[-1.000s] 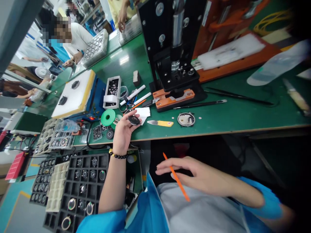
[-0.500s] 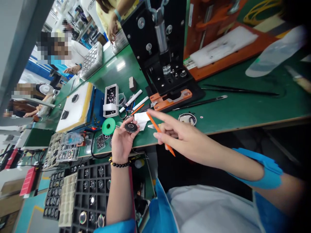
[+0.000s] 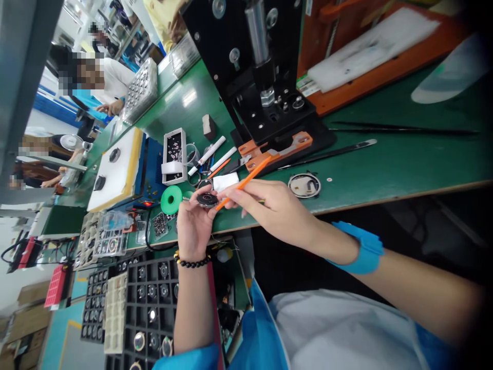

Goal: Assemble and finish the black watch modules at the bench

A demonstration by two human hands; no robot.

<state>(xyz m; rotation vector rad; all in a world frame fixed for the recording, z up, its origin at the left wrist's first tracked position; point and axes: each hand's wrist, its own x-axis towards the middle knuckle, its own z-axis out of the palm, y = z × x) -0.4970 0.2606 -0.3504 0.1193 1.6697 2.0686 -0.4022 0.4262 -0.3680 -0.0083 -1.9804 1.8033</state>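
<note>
Between the fingers of my left hand [image 3: 193, 226] is a round black watch case [image 3: 207, 199], its flat face turned up. My right hand [image 3: 275, 205] pinches a thin orange stick [image 3: 246, 181] whose lower end meets the edge of the watch case. Whether the tip presses into it is too small to tell. A folded white cloth [image 3: 226, 181] lies on the bench just beyond both hands. To the right of my right hand rests an open round watch part [image 3: 304, 185] with a pale inside.
A black press [image 3: 246, 67] with an orange fixture [image 3: 277, 151] stands ahead. Tweezers [image 3: 331, 154] lie to its right. At left are a green spool [image 3: 171, 200], a white parts box [image 3: 174, 156] and a blue machine with a white pad [image 3: 115, 164]. Watch trays [image 3: 148, 308] sit below. Co-workers sit beyond.
My right hand has moved left to the watch case and turned the orange stick, so its lower end is now at the case's edge. The left hand keeps its hold. The view has shifted slightly.
</note>
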